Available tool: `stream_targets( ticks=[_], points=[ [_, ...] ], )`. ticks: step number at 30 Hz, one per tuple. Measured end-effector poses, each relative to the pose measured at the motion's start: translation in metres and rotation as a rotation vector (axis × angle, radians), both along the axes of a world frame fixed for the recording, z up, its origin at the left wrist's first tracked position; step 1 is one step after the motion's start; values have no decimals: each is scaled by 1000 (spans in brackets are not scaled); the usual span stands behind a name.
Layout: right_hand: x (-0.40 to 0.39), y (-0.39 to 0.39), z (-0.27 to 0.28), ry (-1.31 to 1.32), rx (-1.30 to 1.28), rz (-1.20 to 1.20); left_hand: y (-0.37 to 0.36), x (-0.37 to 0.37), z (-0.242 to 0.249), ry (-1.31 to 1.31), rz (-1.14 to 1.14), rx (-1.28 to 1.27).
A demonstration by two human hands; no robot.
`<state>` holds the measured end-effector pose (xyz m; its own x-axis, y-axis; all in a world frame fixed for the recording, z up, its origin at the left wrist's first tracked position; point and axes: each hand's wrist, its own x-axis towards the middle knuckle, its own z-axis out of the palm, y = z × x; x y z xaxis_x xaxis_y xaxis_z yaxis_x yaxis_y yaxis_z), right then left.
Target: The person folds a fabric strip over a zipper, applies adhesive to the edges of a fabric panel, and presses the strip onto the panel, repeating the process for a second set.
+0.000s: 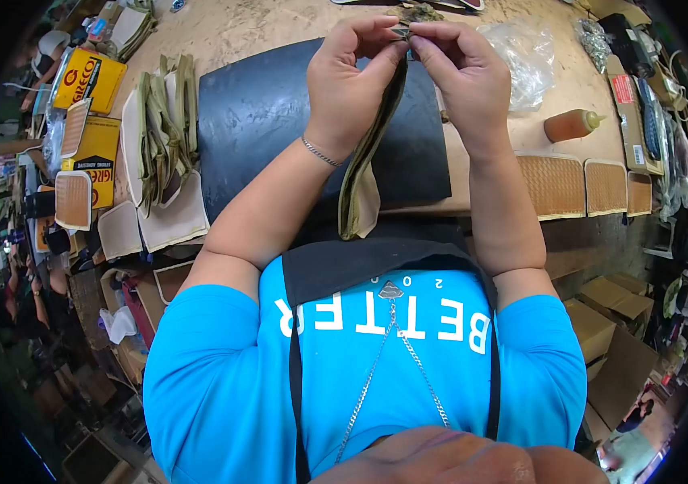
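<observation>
At the top centre of the frame, I have the left hand [349, 81] and the right hand [466, 79] meeting fingertip to fingertip, each pinching one end of a folded fabric panel [364, 194] between thumb and forefinger. The panel, dark along its folds and tan on one face, runs from that grip down to the middle of the frame, its lower end near a black apron [348, 268]. What lies right at the fingertips is too small for me to make out.

Behind the hands, I see a black sheet [259, 113] spread across the worktable [235, 44]. A stack of fabric pieces [168, 133] sits just beside it at left, with a yellow GRECO box [90, 81] in the upper left. At right, a squeeze bottle [569, 126] of orange-brown liquid lies on its side below a clear plastic bag [525, 60], while woven-textured panels [549, 185] line the table's near edge. I count a chain bracelet [320, 152] on the left wrist, above a bright blue T-shirt [215, 363].
</observation>
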<state>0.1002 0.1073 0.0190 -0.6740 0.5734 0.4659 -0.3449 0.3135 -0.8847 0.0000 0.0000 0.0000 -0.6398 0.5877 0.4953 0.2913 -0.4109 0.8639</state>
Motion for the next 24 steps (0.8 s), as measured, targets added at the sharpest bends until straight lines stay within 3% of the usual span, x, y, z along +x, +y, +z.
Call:
stream_targets(
  ticks=[11,14,17,20,23,24],
  points=[
    [12,-8,24,-126,542,-184,-2,6,-1,-58,16,2],
    [11,-4,16,-144,421,-123,-4,5,-3,-60,-6,-27],
    [10,8,0,-145,-216,144,-8,7,3,-194,-84,-49],
    [8,21,-17,-259,-459,258,-11,5,4,-270,-164,-58],
    [5,20,-27,-242,-794,577,-11,4,2,-389,-196,-15],
    [2,18,-32,-184,-785,553,-10,4,2,-388,-189,5]
  ],
)
